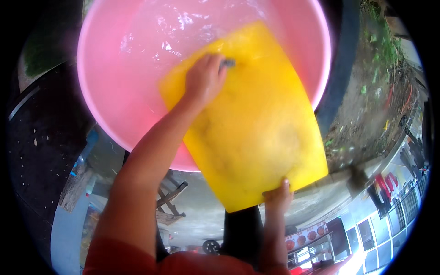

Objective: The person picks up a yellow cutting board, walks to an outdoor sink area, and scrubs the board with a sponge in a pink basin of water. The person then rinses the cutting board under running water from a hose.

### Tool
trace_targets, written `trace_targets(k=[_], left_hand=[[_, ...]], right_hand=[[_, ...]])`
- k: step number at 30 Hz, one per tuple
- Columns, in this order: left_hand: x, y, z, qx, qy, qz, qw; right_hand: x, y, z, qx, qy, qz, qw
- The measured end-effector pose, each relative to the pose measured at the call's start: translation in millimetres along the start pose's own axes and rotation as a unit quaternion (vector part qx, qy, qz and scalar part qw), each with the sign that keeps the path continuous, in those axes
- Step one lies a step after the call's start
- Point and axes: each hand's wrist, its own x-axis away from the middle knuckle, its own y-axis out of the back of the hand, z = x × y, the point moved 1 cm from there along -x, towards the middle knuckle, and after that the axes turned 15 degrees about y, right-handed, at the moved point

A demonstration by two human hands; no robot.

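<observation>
A yellow plastic board with dark smudges on its wet-looking face leans over the near rim of a large pink plastic tub. Its far end is in or just above the clear, rippled water; I cannot tell which. My left hand presses a small dark grey scrubber against the upper part of the board. Most of that scrubber is hidden by my fingers. At the near edge my right hand grips the board, one digit over its face.
Below the tub lies a concrete floor with a small wooden stand. Dirt ground with weeds runs along the right. A dark surface spans the left. A cart with a food-picture sign stands at lower right.
</observation>
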Motion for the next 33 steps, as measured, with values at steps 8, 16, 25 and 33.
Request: trace_targets(k=[8,16,25,33], left_hand=[[51,31,-42,-0.003,-0.081,0.114,0.99],[41,17,-44,-0.023,0.002,-0.053,0.998],[-24,28,-33,-0.106,0.037,-0.09,0.99],[21,0,-73,-0.055,-0.157,0.074,0.983]], right_hand=[[-21,30,-32,-0.056,0.043,0.036,0.997],[-21,32,-57,-0.026,0.009,0.06,0.998],[-9,28,-71,-0.063,-0.005,0.101,0.993],[-16,34,-74,-0.059,0.01,0.075,0.995]])
